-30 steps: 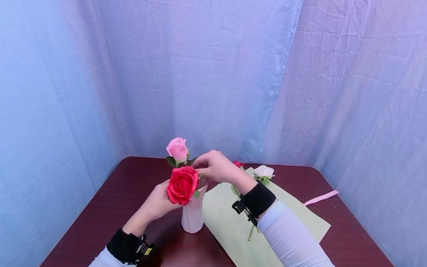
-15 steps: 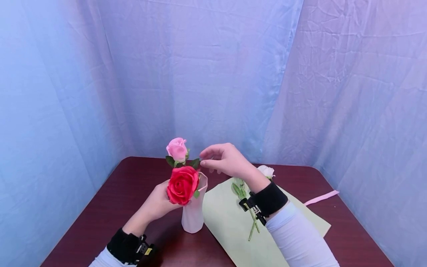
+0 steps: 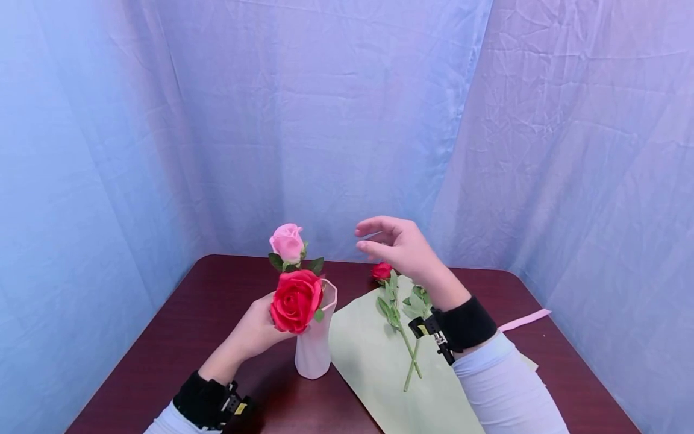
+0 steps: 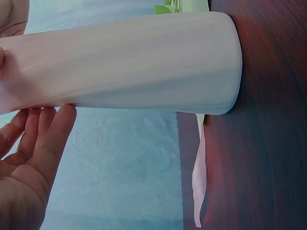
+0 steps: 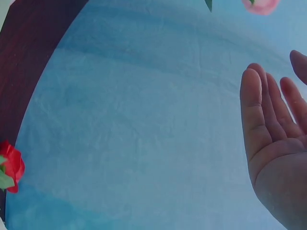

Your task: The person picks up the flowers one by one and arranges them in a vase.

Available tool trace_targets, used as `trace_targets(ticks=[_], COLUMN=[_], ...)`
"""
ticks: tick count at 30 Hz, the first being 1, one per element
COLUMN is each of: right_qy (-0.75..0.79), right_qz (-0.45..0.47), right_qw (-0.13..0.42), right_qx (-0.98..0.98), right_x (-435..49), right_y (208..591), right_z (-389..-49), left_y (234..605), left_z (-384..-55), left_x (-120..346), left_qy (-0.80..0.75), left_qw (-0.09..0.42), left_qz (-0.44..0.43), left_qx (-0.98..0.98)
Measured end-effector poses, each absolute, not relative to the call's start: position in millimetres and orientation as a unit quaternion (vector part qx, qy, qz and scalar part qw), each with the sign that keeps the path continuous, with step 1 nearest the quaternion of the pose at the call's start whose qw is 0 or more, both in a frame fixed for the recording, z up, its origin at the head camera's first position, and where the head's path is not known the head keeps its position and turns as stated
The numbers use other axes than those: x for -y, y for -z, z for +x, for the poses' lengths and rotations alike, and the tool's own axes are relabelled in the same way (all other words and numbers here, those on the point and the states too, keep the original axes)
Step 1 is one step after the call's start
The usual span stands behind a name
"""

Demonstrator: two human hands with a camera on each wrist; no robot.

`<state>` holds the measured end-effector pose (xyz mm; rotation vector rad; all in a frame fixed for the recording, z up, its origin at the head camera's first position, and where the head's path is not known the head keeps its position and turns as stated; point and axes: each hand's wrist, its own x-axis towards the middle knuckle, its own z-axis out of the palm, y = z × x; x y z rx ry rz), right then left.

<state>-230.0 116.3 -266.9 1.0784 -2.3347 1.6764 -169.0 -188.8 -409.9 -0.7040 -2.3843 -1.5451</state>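
Note:
My left hand (image 3: 255,328) holds the white vase (image 3: 314,349) near its top, partly hidden behind a red rose (image 3: 295,301). In the left wrist view, the fingers (image 4: 62,127) press against the side of the vase (image 4: 144,62). The red rose and a pink rose (image 3: 287,242) rise from the vase mouth, the pink one standing taller. To the right, my right hand (image 3: 401,247) is raised in the air with loosely bent fingers and nothing in them. The right wrist view shows this hand (image 5: 278,139) apart from any flower.
Light green paper (image 3: 358,343) covers the table's right side. On it lies another red rose (image 3: 381,271), its stem crossing a second leafy stem (image 3: 418,301) whose top is behind my right wrist. A pink ribbon (image 3: 523,320) extends beyond the paper. Curtains (image 3: 347,120) surround the table (image 3: 184,337).
My right hand has drawn back from the flowers at the vase mouth, moving up and right with its fingers loosened. The left hand, vase and its roses have hardly moved.

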Motion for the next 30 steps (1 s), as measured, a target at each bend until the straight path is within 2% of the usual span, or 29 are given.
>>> trace_targets(ticks=[16, 30], right_qy=[-0.564, -0.564], right_qz=[0.296, 0.228], right_qw=[0.078, 0.110], right_qx=[0.767, 0.786], right_x=[-164.3, -199.4], right_y=[269.6, 288.3], right_z=[-234.4, -248.4], left_y=[409.5, 410.7], left_z=[-167.2, -167.2], left_x=[188.9, 190.2], left_qy=[0.526, 0.524], left_qw=[0.105, 0.109], left_qz=[-0.236, -0.240], left_qx=[0.810, 0.810])
